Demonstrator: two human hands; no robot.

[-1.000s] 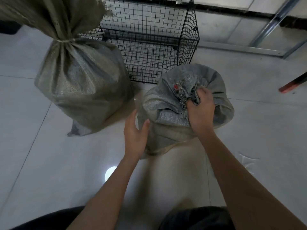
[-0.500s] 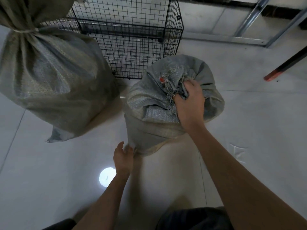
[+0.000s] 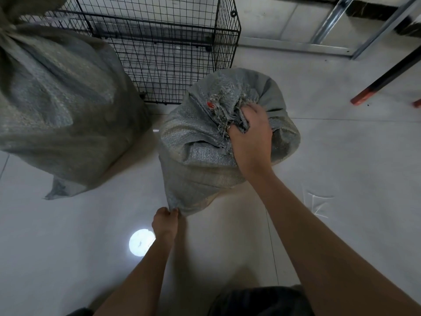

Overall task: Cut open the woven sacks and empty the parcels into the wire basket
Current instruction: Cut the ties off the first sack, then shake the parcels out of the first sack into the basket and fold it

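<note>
1. A large grey-green woven sack [image 3: 61, 106], tied shut at the neck, stands just left of the black wire basket [image 3: 159, 42] and hides part of its left side. Neither hand touches it.
2. The black wire basket is a square cage of thin mesh. It stands on the pale tiled floor [image 3: 341, 179], farthest from the person. No parcels can be seen inside it.
3. The left hand [image 3: 165, 221] is low near the floor, on the person's side of the basket and well short of it. Its curled fingers pinch the bottom corner of the sack described next.
4. A smaller grey woven sack [image 3: 205, 160] stands upright just in front of the basket's near right corner. Its long axis is vertical, with its frayed, bunched mouth uppermost. It is unclear whether the mouth is already cut open, and no parcels show.
5. The right hand [image 3: 250, 137] is clenched around that bunched mouth at the top of the sack. It is nearer the basket than the left hand is.
6. The basket lies straight beyond the sack from the person. The coming tip therefore likely depends on the left hand raising the bottom corner while the right hand swings the mouth forward over the basket's rim.
7. A dark bar with a red tip [image 3: 387, 71] slants down to the floor, well to the right of the basket.
</note>
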